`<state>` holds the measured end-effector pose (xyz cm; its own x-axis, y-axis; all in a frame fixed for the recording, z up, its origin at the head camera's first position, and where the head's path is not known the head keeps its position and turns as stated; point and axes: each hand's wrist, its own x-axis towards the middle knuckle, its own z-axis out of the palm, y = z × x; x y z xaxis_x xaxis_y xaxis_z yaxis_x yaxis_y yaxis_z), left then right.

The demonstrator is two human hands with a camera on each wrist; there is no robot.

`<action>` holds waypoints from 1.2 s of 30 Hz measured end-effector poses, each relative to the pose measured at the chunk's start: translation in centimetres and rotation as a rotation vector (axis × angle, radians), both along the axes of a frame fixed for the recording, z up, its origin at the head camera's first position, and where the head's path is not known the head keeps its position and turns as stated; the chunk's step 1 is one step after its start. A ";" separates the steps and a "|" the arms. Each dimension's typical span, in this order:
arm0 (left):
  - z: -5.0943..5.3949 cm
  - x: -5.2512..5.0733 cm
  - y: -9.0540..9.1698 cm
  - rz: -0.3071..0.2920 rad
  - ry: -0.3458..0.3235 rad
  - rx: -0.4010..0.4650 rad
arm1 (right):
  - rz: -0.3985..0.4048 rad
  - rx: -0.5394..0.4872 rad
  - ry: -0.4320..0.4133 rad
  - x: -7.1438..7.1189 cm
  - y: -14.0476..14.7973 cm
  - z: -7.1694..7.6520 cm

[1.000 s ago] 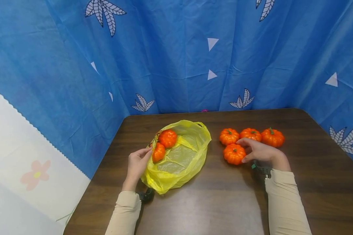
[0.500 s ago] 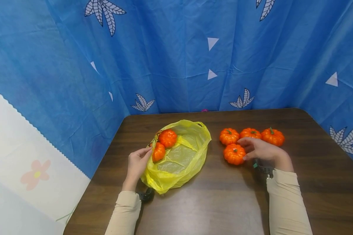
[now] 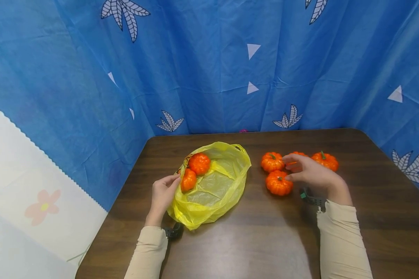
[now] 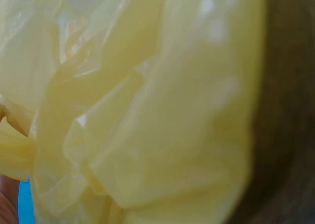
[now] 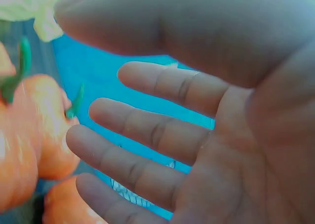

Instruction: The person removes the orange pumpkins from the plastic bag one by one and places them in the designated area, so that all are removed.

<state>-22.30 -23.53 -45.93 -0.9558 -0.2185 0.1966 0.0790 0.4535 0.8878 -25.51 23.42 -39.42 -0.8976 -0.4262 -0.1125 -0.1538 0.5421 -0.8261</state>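
Observation:
A yellow plastic bag point(image 3: 230, 193) lies with its mouth wide, two orange pumpkins point(image 3: 199, 164) inside at its left. The left hand point(image 3: 164, 195) pinches the bag's left rim; its wrist view is filled by yellow plastic point(image 4: 172, 111). Beside the nearest loose pumpkin point(image 3: 279, 183), the right hand point(image 3: 314, 174) hovers with relaxed fingers and holds nothing. In the right wrist view the palm and spread fingers point(image 5: 147, 130) show, with pumpkins point(image 5: 51, 130) to their left. Another pumpkin point(image 3: 272, 161) sits just behind the nearest one; the hand partly covers a third.
A further pumpkin point(image 3: 325, 161) sits to the right, behind the right hand. The brown wooden table point(image 3: 237, 248) ends at a blue patterned curtain point(image 3: 209, 69) along its back. White cloth with a flower print point(image 3: 42, 228) hangs at the left.
The right hand has shifted slightly right and up from the nearest pumpkin, its fingers now farther apart from it. The left hand and the bag have stayed in place.

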 end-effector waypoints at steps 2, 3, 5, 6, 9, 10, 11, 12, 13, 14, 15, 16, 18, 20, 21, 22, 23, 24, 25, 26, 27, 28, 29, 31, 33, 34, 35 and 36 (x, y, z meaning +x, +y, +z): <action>0.0 0.0 0.0 0.002 0.003 0.002 | 0.005 0.006 0.014 0.1 -0.7 0.3; 0.1 0.0 0.0 0.005 0.005 0.004 | 0.009 0.008 0.013 0.1 -1.1 0.5; 0.1 0.0 -0.1 0.008 0.009 0.003 | 0.019 -0.008 -0.008 0.0 -1.9 0.7; 0.1 -0.1 -0.1 0.009 0.011 0.004 | 0.018 -0.015 -0.027 0.0 -2.3 0.7; 0.2 -0.1 -0.1 0.011 0.021 0.007 | 0.019 -0.061 -0.084 0.0 -3.0 0.9; 0.2 -0.1 -0.1 0.011 0.027 0.011 | 0.020 -0.071 -0.093 0.0 -3.2 1.0; 0.2 -0.1 -0.1 0.011 0.033 0.014 | 0.021 -0.078 -0.098 0.0 -3.3 1.0; 0.2 -0.1 -0.1 0.011 0.040 0.017 | 0.024 -0.085 -0.098 0.1 -3.3 1.0; 0.2 -0.1 -0.1 0.011 0.047 0.017 | 0.029 -0.093 -0.092 0.1 -3.4 1.1; 0.2 -0.1 -0.1 0.014 0.053 0.015 | 0.033 -0.098 -0.088 0.1 -3.5 1.1; 0.2 -0.1 -0.1 0.016 0.057 0.014 | 0.040 -0.101 -0.076 0.1 -3.6 1.1; 0.2 -0.2 -0.1 0.018 0.062 0.015 | 0.047 -0.098 -0.063 0.1 -3.7 1.1; 0.2 -0.2 -0.1 0.024 0.068 0.011 | 0.065 -0.088 -0.022 -0.1 -4.1 1.1; 0.2 -0.2 -0.1 0.031 0.073 0.012 | 0.085 -0.063 0.038 -0.4 -4.6 1.0; 0.2 -0.2 -0.1 0.034 0.076 0.013 | 0.100 -0.053 0.074 -0.5 -4.9 1.0; 0.2 -0.2 -0.1 0.037 0.078 0.015 | 0.114 -0.044 0.102 -0.6 -5.2 0.9; 0.2 -0.2 -0.1 0.039 0.080 0.017 | 0.131 -0.041 0.121 -0.7 -5.5 0.9; 0.2 -0.2 -0.1 0.042 0.078 0.019 | 0.147 -0.041 0.137 -0.8 -5.8 0.8; 0.2 -0.2 -0.1 0.045 0.075 0.024 | 0.160 -0.045 0.140 -0.9 -6.2 0.7; 0.2 -0.1 0.0 0.048 0.070 0.028 | 0.172 -0.050 0.136 -0.9 -6.5 0.7; 0.2 -0.1 0.0 0.050 0.065 0.031 | 0.180 -0.057 0.129 -0.9 -6.8 0.6; 0.2 -0.1 0.0 0.053 0.060 0.037 | 0.186 -0.062 0.124 -0.9 -7.1 0.6; 0.1 0.0 0.0 0.056 0.057 0.040 | 0.189 -0.069 0.118 -0.9 -7.4 0.5; 0.1 0.0 0.0 0.058 0.056 0.048 | 0.189 -0.087 0.114 -0.9 -8.0 0.3; 0.1 0.0 0.0 0.057 0.058 0.047 | 0.190 -0.111 0.113 -1.0 -8.6 0.2; 0.1 0.0 0.0 0.056 0.060 0.047 | 0.190 -0.122 0.115 -1.0 -9.0 0.1; 0.1 0.0 0.0 0.055 0.063 0.045 | 0.192 -0.130 0.115 -1.0 -9.4 0.0; 0.1 0.0 0.0 0.054 0.063 0.044 | 0.196 -0.136 0.119 -1.0 -9.9 0.0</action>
